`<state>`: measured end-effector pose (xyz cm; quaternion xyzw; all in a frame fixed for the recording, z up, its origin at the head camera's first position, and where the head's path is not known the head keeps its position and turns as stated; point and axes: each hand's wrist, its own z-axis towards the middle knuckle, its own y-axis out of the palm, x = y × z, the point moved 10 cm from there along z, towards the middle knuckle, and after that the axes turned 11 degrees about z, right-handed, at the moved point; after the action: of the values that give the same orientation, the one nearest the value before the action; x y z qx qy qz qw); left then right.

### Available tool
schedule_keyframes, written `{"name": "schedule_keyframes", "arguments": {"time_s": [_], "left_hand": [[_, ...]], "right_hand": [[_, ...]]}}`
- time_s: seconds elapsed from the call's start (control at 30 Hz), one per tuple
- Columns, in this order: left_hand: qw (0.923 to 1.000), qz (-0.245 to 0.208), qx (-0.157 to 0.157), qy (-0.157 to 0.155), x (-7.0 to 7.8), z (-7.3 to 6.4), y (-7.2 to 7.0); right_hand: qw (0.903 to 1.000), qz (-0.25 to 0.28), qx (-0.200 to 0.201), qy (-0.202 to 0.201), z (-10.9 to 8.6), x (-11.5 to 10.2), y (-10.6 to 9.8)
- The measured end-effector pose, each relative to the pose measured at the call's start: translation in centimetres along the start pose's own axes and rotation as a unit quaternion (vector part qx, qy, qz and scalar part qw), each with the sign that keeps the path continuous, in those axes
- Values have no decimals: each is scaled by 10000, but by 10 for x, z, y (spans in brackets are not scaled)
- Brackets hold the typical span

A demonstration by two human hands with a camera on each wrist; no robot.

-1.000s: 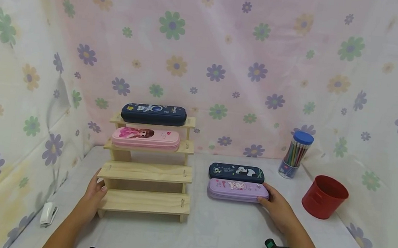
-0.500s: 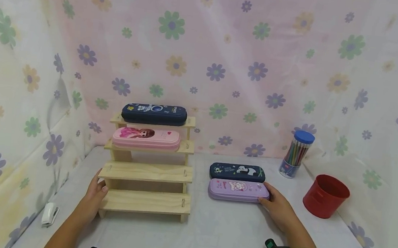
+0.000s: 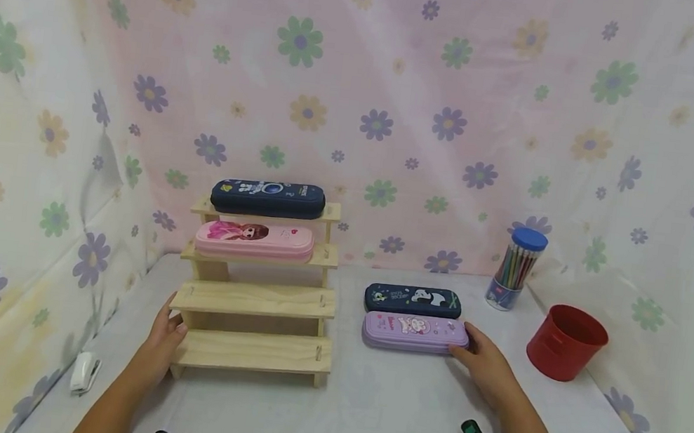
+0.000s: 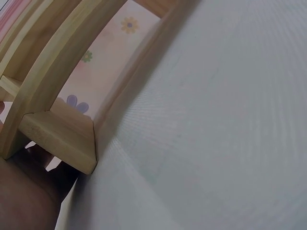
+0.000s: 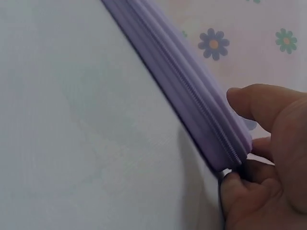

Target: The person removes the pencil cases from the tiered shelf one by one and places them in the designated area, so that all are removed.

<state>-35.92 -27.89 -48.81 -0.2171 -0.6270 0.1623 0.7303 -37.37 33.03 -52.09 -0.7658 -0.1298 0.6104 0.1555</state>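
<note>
In the head view, my left hand (image 3: 161, 344) grips the left side of a four-step wooden display rack (image 3: 250, 353), its thumb near the lowest step. The left wrist view shows the rack's end panel (image 4: 60, 139) with fingers (image 4: 38, 155) behind it. My right hand (image 3: 490, 365) holds the right end of a purple zippered pencil case (image 3: 394, 334) lying flat on the table. In the right wrist view, its fingers are about the case's end (image 5: 211, 129). A dark panda pencil case (image 3: 389, 298) lies directly behind the purple one.
A dark blue space pencil case (image 3: 266, 199) sits on the rack's top step, a pink one (image 3: 255, 242) below it. At right stand a tub of pencils (image 3: 516, 269) with a blue lid and a red cup (image 3: 562, 348). A white stapler (image 3: 85, 374) lies left.
</note>
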Motion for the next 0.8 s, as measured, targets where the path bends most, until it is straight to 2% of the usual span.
{"name": "schedule_keyframes", "arguments": {"time_s": [0.17, 0.23, 0.33, 0.43, 0.53, 0.67, 0.8], "left_hand": [[9999, -149, -2, -2, -2, -3, 0], [9999, -156, 13, 42, 0, -2, 0], [9999, -136, 16, 72, 1, 0, -1], [9998, -175, 21, 132, 2, 2, 0], [9996, -236, 19, 165, 3, 2, -1], [9997, -226, -1, 122, 4, 2, 0], [9998, -180, -8, 48, 4, 1, 0]], "right_hand": [[9987, -296, 230, 348, -10, -4, -2], [9975, -368, 413, 430, -15, -13, -2], [9966, -404, 660, 287, -24, -36, 3], [9964, -497, 673, -133, -32, -62, 18], [9920, -865, 590, -707, -38, -90, 35], [9750, -1534, 460, -1538, -47, -125, 62], [9558, -1993, 79, -2162, -60, -156, 95]]}}
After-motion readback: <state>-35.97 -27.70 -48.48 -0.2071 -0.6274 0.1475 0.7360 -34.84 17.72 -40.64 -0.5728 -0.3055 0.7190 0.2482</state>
